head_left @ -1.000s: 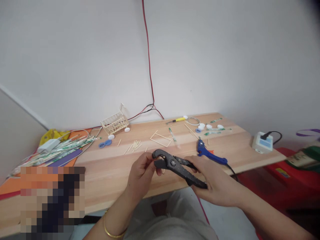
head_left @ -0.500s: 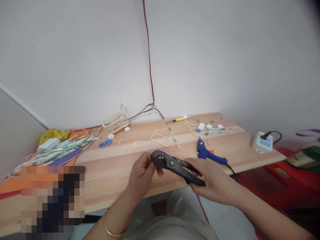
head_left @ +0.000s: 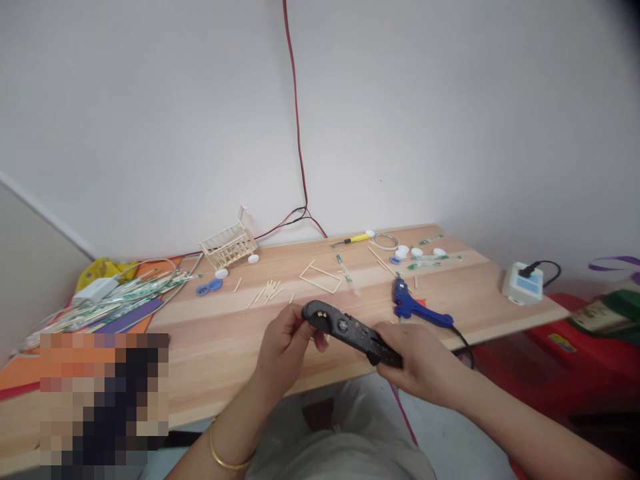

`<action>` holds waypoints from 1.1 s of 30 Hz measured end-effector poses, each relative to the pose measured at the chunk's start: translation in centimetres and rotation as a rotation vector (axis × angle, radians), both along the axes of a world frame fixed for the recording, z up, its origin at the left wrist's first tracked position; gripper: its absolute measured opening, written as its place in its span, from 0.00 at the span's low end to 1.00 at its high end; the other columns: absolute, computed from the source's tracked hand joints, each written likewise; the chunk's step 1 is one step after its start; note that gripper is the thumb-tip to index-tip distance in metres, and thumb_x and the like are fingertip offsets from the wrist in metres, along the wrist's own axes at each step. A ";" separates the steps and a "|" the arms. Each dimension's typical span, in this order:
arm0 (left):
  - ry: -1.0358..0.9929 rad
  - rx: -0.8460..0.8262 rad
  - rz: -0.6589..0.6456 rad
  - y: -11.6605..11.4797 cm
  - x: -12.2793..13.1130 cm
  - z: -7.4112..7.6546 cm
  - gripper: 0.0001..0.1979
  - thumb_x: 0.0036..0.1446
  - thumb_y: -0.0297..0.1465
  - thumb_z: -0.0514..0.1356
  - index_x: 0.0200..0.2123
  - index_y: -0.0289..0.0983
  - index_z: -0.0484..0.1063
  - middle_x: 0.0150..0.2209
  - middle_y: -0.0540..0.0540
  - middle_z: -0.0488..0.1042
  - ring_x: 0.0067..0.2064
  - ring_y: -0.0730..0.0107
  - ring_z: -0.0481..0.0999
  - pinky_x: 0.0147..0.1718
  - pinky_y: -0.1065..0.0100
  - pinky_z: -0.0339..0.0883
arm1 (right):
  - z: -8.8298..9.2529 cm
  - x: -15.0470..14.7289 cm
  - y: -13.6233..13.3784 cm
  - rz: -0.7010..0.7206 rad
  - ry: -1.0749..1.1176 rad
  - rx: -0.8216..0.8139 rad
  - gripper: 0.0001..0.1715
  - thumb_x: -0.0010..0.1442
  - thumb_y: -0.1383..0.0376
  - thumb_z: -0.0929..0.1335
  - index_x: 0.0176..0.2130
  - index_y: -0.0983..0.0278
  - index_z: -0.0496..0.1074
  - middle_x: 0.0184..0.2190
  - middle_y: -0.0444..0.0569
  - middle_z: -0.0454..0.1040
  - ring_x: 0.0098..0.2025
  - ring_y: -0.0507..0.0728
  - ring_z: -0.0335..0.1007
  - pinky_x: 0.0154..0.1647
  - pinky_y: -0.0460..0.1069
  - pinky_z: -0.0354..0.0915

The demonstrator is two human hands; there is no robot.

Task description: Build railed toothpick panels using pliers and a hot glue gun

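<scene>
My right hand (head_left: 423, 360) is wrapped round the handles of a pair of black cutting pliers (head_left: 344, 326), held above the table's front edge with the handles squeezed together. The jaws point left, and small pale bits show in them. Beside the jaws, my left hand (head_left: 281, 350) has its thumb and fingers pinched together; what they grip is hidden. Beyond the hands lie several short wooden sticks (head_left: 271, 291) and a flat rectangular frame of sticks (head_left: 323, 277).
A blue glue gun (head_left: 417, 309) lies right of the pliers, its cable over the edge. Behind are a stick-built cart (head_left: 229, 247), a yellow-handled knife (head_left: 357, 238) and white caps (head_left: 417, 253). Wrapped sticks (head_left: 125, 297) cover the left; a white power box (head_left: 523, 285) stands right.
My right hand has squeezed the pliers' handles together; they stood apart before. My left hand stays pinched beside the jaws.
</scene>
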State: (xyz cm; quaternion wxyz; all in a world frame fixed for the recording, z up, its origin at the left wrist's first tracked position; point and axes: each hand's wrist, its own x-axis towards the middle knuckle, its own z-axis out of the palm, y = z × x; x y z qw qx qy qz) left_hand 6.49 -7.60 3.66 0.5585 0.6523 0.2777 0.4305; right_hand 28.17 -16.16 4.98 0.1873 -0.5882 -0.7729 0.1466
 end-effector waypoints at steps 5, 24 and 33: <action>-0.051 -0.032 -0.034 0.1 -0.1 0.2 0.09 0.61 0.33 0.56 0.32 0.34 0.71 0.26 0.49 0.74 0.26 0.75 0.71 0.30 0.70 0.65 | 0.1 1.0 0.6 -0.137 0.278 -0.054 0.03 0.56 0.65 0.63 0.30 0.63 0.66 0.24 0.42 0.67 0.26 0.51 0.63 0.26 0.44 0.56; -0.095 -0.117 -0.054 -0.1 0.9 0.1 0.11 0.61 0.38 0.56 0.36 0.35 0.71 0.21 0.53 0.61 0.23 0.78 0.58 0.23 0.72 0.52 | 2.0 1.3 -0.4 -0.090 0.031 0.003 0.13 0.47 0.70 0.66 0.37 0.62 0.65 0.33 0.46 0.69 0.33 0.55 0.65 0.32 0.48 0.58; -0.041 -0.084 -0.077 -0.4 0.8 0.7 0.14 0.62 0.40 0.53 0.32 0.35 0.69 0.19 0.55 0.57 0.22 0.78 0.54 0.22 0.72 0.49 | 2.6 0.9 -0.1 -0.051 -0.010 -0.009 0.08 0.49 0.69 0.66 0.34 0.63 0.65 0.31 0.46 0.70 0.32 0.55 0.64 0.30 0.47 0.55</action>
